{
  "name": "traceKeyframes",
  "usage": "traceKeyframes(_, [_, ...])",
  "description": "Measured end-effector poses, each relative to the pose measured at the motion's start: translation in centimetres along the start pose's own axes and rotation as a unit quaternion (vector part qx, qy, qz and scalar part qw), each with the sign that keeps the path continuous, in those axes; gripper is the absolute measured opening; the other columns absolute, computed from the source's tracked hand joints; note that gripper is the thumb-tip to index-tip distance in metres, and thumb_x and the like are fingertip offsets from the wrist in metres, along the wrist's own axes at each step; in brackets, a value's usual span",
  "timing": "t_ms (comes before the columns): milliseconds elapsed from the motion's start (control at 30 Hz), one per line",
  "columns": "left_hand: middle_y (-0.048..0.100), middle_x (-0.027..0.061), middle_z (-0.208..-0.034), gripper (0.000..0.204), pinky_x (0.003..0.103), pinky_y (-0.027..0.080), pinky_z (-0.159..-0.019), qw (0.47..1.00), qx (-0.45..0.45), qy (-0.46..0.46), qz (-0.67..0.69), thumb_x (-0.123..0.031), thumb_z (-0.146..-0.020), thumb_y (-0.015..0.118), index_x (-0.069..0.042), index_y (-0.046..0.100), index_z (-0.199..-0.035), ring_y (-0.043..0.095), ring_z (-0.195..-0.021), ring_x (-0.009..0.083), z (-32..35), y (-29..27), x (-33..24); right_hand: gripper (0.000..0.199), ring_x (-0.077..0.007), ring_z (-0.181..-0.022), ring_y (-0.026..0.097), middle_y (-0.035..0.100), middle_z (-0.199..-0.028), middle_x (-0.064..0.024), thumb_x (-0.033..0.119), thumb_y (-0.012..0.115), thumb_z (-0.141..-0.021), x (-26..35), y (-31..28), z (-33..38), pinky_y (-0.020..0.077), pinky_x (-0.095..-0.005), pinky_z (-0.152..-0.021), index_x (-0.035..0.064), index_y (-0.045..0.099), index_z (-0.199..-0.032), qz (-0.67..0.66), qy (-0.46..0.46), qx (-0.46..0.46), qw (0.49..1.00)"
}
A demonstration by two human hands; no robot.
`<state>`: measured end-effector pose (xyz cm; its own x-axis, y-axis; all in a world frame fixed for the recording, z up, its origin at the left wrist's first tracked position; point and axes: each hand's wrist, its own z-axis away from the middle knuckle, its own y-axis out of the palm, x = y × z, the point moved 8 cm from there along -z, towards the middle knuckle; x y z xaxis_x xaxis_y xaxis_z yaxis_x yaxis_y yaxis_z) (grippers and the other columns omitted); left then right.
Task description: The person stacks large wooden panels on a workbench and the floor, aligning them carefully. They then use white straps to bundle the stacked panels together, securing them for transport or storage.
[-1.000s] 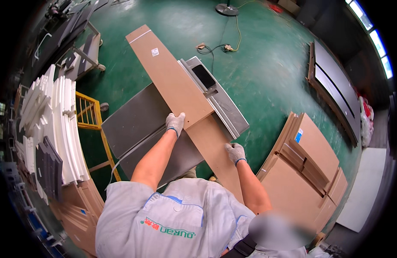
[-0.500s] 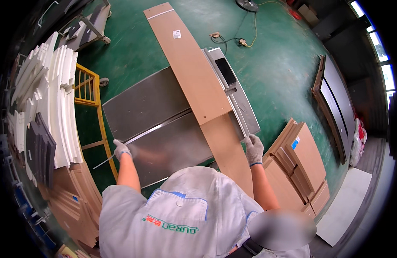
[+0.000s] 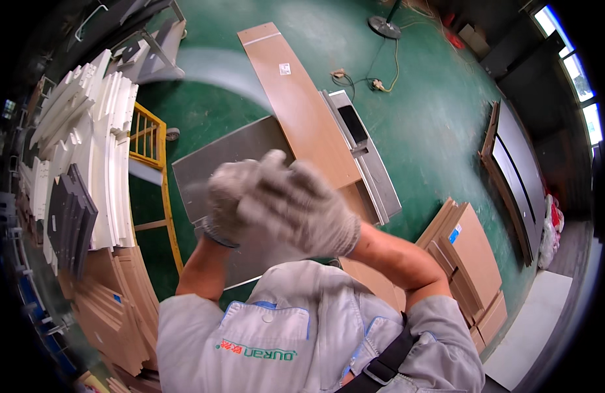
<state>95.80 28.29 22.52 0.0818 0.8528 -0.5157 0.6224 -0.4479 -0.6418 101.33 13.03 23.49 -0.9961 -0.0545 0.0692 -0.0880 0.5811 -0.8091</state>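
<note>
Both hands wear grey knit gloves and are raised close in front of my chest, blurred by motion. My left hand (image 3: 230, 203) and my right hand (image 3: 302, 209) touch, the right one overlapping the left. Whether either grips anything is unclear. Below and beyond them a long brown board (image 3: 302, 111) lies on the green floor. It rests over a grey metal sheet (image 3: 230, 154) and beside a grey metal panel (image 3: 364, 147) with a dark window.
White foam pieces (image 3: 86, 131) and dark slabs fill a yellow rack (image 3: 151, 144) at the left. Brown boards (image 3: 472, 262) are stacked at the right, with dark panels (image 3: 518, 177) further out. Cables and a stand base (image 3: 384, 26) lie at the far end.
Both hands have left the edges of the metal sheet and board and come up together in front of my chest. The board and sheet lie where they were.
</note>
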Motion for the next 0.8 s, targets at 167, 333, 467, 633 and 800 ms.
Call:
traceKeyframes(167, [0.075, 0.0157, -0.109, 0.029, 0.036, 0.056, -0.079, 0.986, -0.116, -0.115, 0.036, -0.002, -0.097, 0.059, 0.002, 0.07, -0.123, 0.071, -0.087, 0.0206, 1.7, -7.3, -1.1, 0.026, -0.027, -0.107, 0.067, 0.069, -0.1, -0.0064, 0.006, 0.06, -0.091, -20.9, -4.6, 11.4, 0.0326, -0.0552, -0.12, 0.0152, 0.067, -0.114, 0.285, 0.253, -0.02, 0.924])
traceKeyframes(333, [0.072, 0.0185, -0.093, 0.028, 0.036, 0.057, -0.09, 0.928, -0.308, -0.158, 0.139, 0.001, -0.1, 0.05, 0.01, 0.064, -0.122, 0.068, -0.086, 0.0215, 8.5, -13.6, 2.5, 0.022, -0.0401, -0.098, 0.071, 0.073, -0.101, -0.0209, 0.017, 0.059, -0.095, -31.0, -8.4, 33.0, 0.0557, -0.0471, -0.089, 0.0097, 0.071, -0.112, 0.253, 0.579, 0.043, 0.774])
traceKeyframes(467, [0.067, 0.0153, -0.086, 0.022, 0.04, 0.055, -0.09, 0.929, -0.34, -0.11, 0.101, 0.0, -0.098, 0.051, 0.009, 0.063, -0.113, 0.064, -0.082, 0.0237, 9.8, -14.9, 3.2, 0.028, -0.0384, -0.095, 0.073, 0.074, -0.103, -0.0238, 0.016, 0.06, -0.094, -32.9, -5.1, 37.7, 0.0561, -0.045, -0.085, 0.0079, 0.073, -0.118, 0.134, 0.579, -0.057, 0.802])
traceKeyframes(633, [0.065, 0.0175, -0.095, 0.024, 0.037, 0.057, -0.085, 0.93, -0.331, -0.157, 0.017, -0.007, -0.102, 0.05, 0.009, 0.065, -0.112, 0.065, -0.086, 0.0246, 10.1, -16.1, 4.4, 0.029, -0.026, -0.08, 0.076, 0.076, -0.093, -0.0175, 0.007, 0.056, -0.093, -36.2, 2.8, 37.1, 0.0597, -0.0372, -0.073, 0.0017, 0.074, -0.116, -0.082, 0.651, -0.15, 0.74])
traceKeyframes(800, [0.069, 0.0157, -0.108, 0.032, 0.034, 0.056, -0.089, 0.911, -0.315, -0.264, -0.041, -0.016, -0.106, 0.054, 0.01, 0.065, -0.122, 0.068, -0.096, 0.0247, 12.6, -17.0, 7.7, 0.029, -0.028, -0.091, 0.075, 0.076, -0.096, -0.0168, 0.006, 0.058, -0.091, -36.8, 8.8, 35.0, 0.0578, -0.039, -0.082, 0.0068, 0.075, -0.115, 0.072, 0.616, 0.031, 0.784])
